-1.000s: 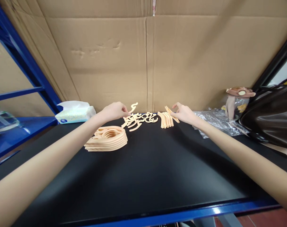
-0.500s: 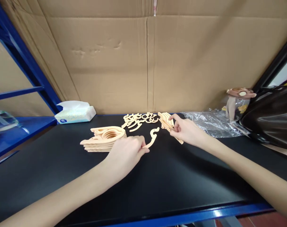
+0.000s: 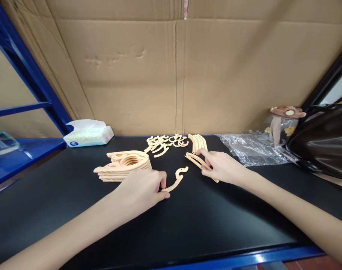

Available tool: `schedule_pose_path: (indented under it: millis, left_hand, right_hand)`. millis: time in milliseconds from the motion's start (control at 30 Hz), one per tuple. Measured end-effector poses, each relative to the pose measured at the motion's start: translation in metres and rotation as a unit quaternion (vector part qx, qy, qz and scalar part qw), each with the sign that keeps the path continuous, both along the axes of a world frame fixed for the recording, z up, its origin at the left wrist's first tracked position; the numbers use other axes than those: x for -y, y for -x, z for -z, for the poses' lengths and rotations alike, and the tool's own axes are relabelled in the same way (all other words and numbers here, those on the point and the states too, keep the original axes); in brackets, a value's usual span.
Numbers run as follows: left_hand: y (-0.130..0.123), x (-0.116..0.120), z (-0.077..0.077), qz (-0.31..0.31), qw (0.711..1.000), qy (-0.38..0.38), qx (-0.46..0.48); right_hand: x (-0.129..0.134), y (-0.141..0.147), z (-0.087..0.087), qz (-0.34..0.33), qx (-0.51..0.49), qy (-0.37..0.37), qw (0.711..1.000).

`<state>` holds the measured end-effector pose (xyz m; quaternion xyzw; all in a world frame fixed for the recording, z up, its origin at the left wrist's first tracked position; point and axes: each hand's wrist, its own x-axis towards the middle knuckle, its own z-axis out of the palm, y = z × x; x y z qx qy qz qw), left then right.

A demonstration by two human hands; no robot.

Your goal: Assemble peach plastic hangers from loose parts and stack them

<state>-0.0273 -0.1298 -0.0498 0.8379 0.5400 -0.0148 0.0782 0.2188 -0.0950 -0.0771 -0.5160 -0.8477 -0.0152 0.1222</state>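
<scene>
My left hand (image 3: pixel 142 187) pinches the lower end of a beige hanger hook piece (image 3: pixel 175 183); its curled end points away to the right. Between the thumb and fingers of my right hand (image 3: pixel 225 167) is a long, slim beige hanger arm (image 3: pixel 193 159), slotted along its length. The hook and the arm are apart, with black table between them. Left of my left hand lies a stack of folded beige hangers (image 3: pixel 134 159), its near right corner partly hidden by that hand. Behind are a loose pile of hook pieces (image 3: pixel 159 144) and a row of curved arms (image 3: pixel 198 142).
A tissue pack (image 3: pixel 89 134) stands at the back left of the black table (image 3: pixel 171 232). To the right lie crumpled clear plastic (image 3: pixel 246 147), a lidded bottle (image 3: pixel 285 125) and a dark bag (image 3: pixel 323 138). Cardboard (image 3: pixel 125 75) walls off the back; blue shelf posts (image 3: pixel 32 67) stand at left.
My left hand has drawn the hook piece nearer and a little left. The arm in my right hand has come slightly nearer, uncovering more of the row of arms behind it.
</scene>
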Motion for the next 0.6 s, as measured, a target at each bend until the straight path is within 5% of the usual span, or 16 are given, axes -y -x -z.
schedule_pose_path:
  millis: [233, 400, 600]
  left_hand:
    - [0.004, -0.013, -0.024, -0.026, 0.995, -0.081, 0.058]
    - [0.012, -0.062, -0.046, -0.019, 0.989, -0.142, -0.039]
    - [0.011, -0.125, -0.041, 0.023, 0.987, -0.074, -0.137]
  right_hand:
    - [0.0, -0.002, 0.0, -0.012, 0.024, -0.01, 1.0]
    - [-0.002, -0.002, 0.002, -0.015, 0.048, -0.025, 0.998]
    - [-0.002, -0.003, 0.0, -0.02, 0.042, -0.01, 0.999]
